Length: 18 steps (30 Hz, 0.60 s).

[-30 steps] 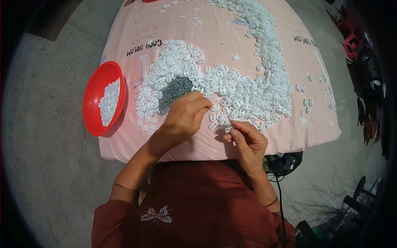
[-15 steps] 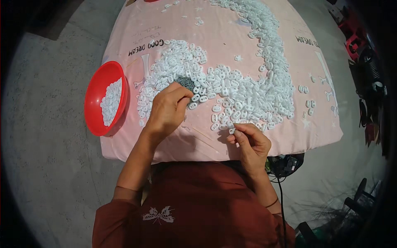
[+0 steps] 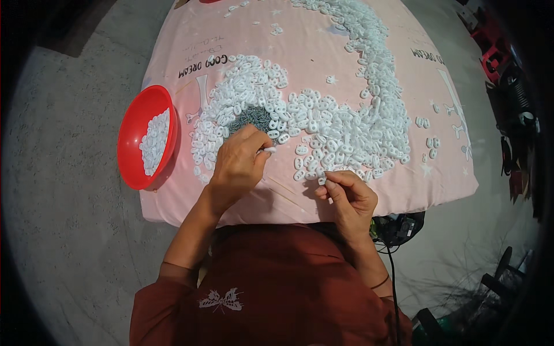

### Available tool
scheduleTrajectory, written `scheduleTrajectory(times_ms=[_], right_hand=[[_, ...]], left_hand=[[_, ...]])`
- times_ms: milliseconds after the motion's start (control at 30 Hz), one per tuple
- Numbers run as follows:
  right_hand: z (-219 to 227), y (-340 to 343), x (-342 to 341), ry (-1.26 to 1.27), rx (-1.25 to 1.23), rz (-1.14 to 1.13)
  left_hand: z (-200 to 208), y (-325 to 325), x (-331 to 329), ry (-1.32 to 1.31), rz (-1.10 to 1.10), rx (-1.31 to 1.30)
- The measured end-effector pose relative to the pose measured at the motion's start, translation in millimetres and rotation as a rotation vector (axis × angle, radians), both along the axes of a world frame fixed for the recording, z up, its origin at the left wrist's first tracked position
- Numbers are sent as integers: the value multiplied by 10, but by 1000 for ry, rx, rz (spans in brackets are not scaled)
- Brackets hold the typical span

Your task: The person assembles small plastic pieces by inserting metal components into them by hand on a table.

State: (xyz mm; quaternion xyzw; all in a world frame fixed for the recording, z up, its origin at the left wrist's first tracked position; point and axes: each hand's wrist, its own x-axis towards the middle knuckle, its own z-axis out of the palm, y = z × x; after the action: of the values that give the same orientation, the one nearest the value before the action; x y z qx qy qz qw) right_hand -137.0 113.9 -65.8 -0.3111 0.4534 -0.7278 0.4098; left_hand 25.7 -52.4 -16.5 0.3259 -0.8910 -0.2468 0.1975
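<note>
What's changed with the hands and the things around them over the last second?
The left hand first moved left to the grey parts, then drew slightly back and right; a white piece now shows pinched at its fingertips. The right hand stays nearly in place, pinching a second piece. The red bowl and the white pile look unchanged.

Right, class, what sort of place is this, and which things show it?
Probably a makeshift workspace, perhaps in a home: white pieces and small grey parts lie heaped on a printed pink cloth, above a plain grey floor.
</note>
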Motion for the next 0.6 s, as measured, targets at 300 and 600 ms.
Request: scheduleTrajectory(times_ms=[300, 600], right_hand=[[10, 11, -2, -3, 16, 21], [71, -7, 15, -6, 89, 40]], left_hand=[[87, 185, -80, 66, 56, 410], [107, 315, -209, 300, 56, 1064]])
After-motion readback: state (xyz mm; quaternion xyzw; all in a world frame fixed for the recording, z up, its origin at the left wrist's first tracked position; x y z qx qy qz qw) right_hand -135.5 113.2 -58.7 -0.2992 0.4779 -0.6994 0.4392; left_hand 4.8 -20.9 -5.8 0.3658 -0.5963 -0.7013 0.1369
